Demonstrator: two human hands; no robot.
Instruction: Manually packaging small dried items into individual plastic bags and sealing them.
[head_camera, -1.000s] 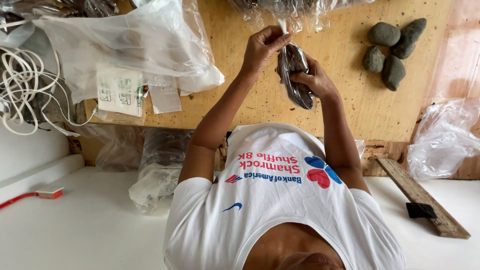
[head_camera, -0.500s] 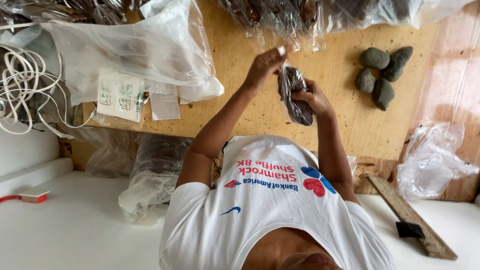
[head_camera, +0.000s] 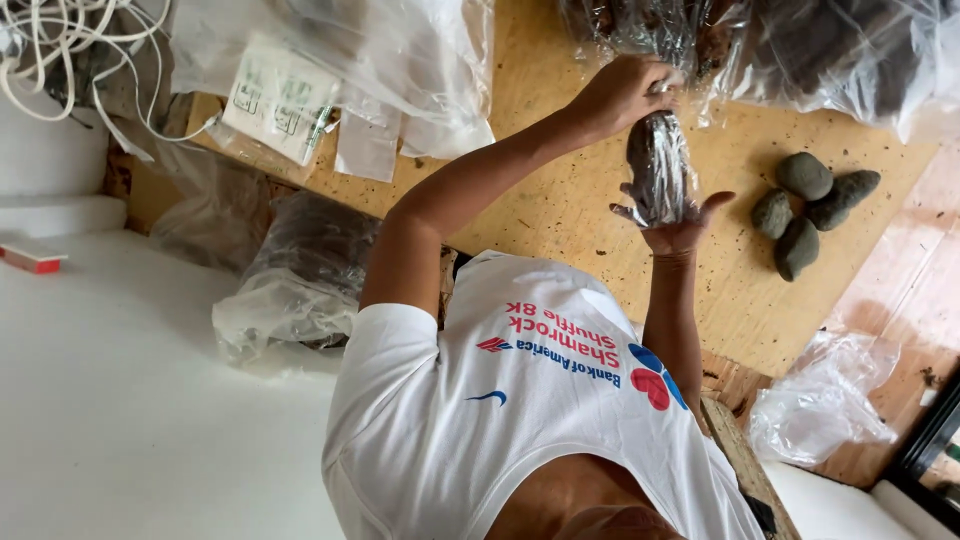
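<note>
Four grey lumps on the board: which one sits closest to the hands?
The left lump of the cluster, nearest the open-palmed hand under the wrapped dark lump; the other three lie farther right.
</note>
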